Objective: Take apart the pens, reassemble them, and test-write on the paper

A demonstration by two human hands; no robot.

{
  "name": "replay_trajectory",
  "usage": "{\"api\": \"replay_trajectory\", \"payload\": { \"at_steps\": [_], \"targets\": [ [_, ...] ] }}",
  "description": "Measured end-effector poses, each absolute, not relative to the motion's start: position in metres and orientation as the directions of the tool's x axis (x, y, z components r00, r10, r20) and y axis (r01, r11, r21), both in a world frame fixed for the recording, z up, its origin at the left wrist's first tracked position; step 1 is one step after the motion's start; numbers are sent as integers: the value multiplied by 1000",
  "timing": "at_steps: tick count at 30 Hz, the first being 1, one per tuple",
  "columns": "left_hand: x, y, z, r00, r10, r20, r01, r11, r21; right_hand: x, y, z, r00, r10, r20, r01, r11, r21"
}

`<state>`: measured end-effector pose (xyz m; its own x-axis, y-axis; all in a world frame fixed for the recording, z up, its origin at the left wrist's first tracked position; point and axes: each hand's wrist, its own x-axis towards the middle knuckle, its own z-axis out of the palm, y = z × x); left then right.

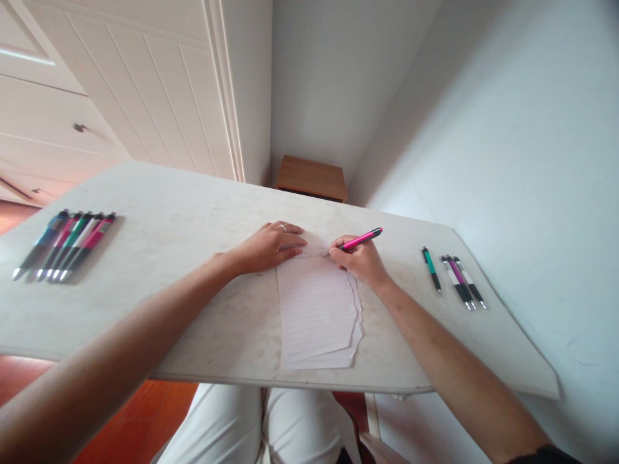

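Note:
Two or more sheets of lined paper (316, 309) with torn right edges overlap on the white table, with small handwriting near their top. A pink pen (360, 240) with black parts is gripped in my right hand (362, 261), its tip down by the written lines. Flat on the upper left corner of the paper rests my left hand (275, 247), fingers stretched out and a ring on one finger. It holds nothing.
On the table (203, 322), several pens (77, 241) lie side by side at the left. A green pen (431, 270) and three white and purple pens (461, 281) lie at the right. Beyond the far edge is a wooden box-like piece (312, 177); a wall (532, 161) borders the right.

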<state>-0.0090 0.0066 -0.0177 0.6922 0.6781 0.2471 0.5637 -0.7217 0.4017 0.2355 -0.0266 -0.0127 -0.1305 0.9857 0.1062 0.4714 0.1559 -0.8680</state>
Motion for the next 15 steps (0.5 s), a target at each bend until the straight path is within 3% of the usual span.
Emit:
{"api": "replay_trajectory", "payload": {
  "at_steps": [6, 15],
  "targets": [
    [-8, 7, -17, 689, 683, 240, 566, -715, 409, 237, -22, -17, -27, 993, 118, 378, 119, -918],
    [-9, 7, -19, 697, 672, 249, 561, -728, 394, 234, -26, -13, -90, 987, 131, 486, 159, -860]
  ]
}}
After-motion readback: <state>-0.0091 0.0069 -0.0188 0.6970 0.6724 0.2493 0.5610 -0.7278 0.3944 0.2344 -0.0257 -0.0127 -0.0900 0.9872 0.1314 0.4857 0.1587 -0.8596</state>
